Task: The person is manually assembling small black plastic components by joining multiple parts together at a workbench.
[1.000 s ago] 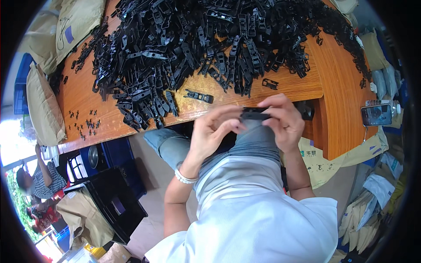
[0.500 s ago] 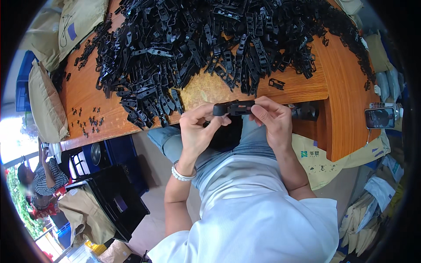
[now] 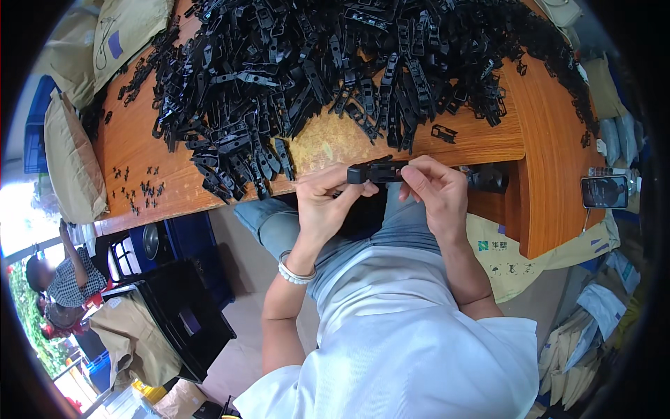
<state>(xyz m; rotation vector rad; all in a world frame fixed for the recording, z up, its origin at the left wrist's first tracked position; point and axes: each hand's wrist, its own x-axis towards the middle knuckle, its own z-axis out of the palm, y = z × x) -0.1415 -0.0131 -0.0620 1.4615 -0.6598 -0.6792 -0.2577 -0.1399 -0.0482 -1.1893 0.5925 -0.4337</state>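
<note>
Between my two hands, just off the table's near edge and above my lap, is a long black plastic part with a blocky left end and an open, frame-like middle. My left hand pinches its left end from below. On the other end, the thumb and fingers of my right hand are closed. Beyond my hands a large heap of similar black plastic parts covers much of the table. One loose black frame piece lies by itself at the heap's near right.
Several tiny black cross-shaped pieces lie on the wooden table at left. Paper sacks stand along its left side. A phone is propped at right. Black crates stand on the floor at left, near another person.
Both hands and the black part have shifted slightly right. The part has turned a little in my fingers. The person at far left has moved an arm.
</note>
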